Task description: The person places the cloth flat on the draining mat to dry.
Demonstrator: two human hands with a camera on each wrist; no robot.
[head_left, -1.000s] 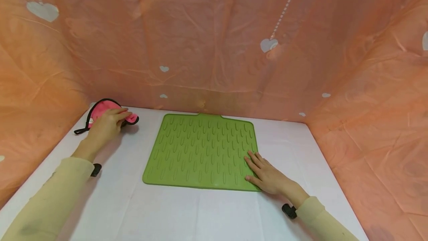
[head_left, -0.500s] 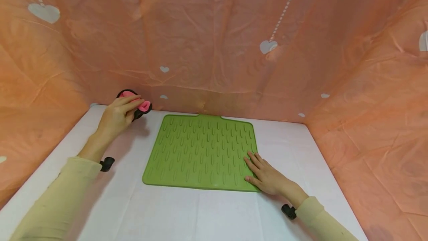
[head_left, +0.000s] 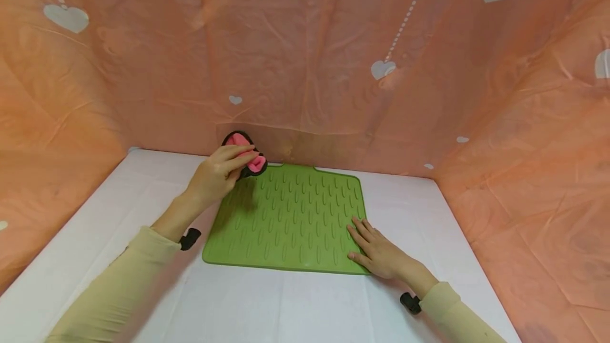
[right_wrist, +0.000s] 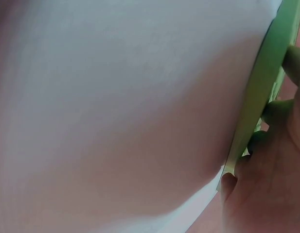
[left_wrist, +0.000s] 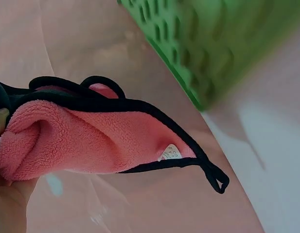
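Your L hand (head_left: 215, 174) has the pink fleecy cloth (head_left: 236, 140) bunched btwn thumb & fingers, a firm-looking pinch w/ no gap; the cloth is in the air over the mat's far-L corner, apart from the surface. Your R hand (head_left: 378, 253) grasps nothing: fingers spread, resting on the near-R edge of the green ridged mat (head_left: 295, 218).

To do this well, I'd press lightly w/ the R so the mat can't slide on the white tabletop (head_left: 286, 303). Bring the cloth down w/ its pile flat, not bunched, & mind the black loop (left_wrist: 220, 180) trailing off the end; it could snag on the ridges. If wiping, go along the ridges w/ even pressure, prob. far edge first.
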